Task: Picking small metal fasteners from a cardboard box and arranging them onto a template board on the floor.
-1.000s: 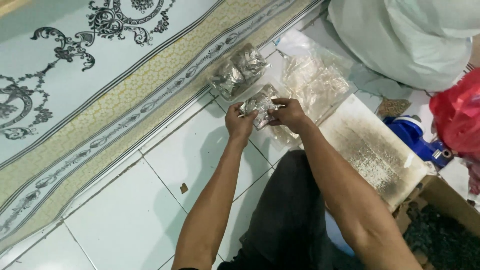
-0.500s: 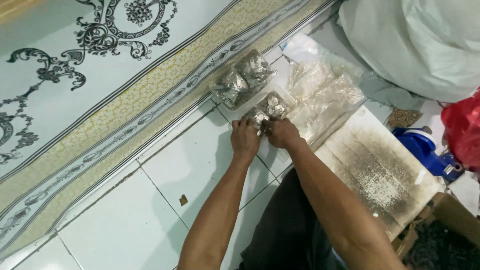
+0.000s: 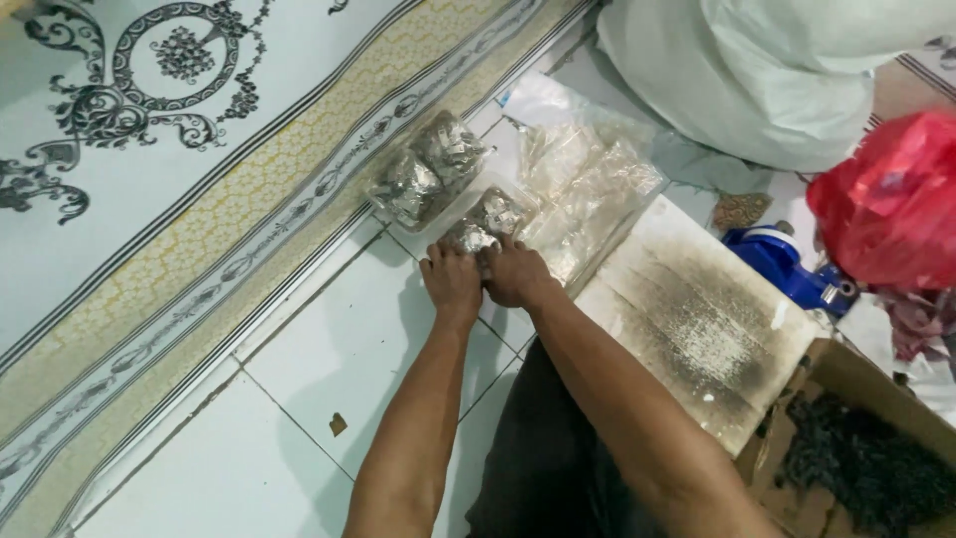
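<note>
Both my hands rest side by side on the white tiled floor, pressing the near edge of a clear plastic packet of small silvery pieces (image 3: 488, 221). My left hand (image 3: 452, 281) grips its left corner, my right hand (image 3: 517, 273) its right corner. Just beyond, against the patterned mat, lies a second filled clear packet (image 3: 423, 167) with the same silvery contents. To the right of the packets sits a pile of empty clear plastic bags (image 3: 590, 185).
A patterned mat (image 3: 189, 179) covers the floor at left. A stained, worn board (image 3: 702, 319) lies at right, with a blue object (image 3: 787, 269), a red plastic bag (image 3: 886, 199), a white sack (image 3: 767, 70) and a cardboard box of dark material (image 3: 866, 458) around it.
My hands have lowered the packet from mid-air to the floor beside the other packet. The view has shifted closer.
</note>
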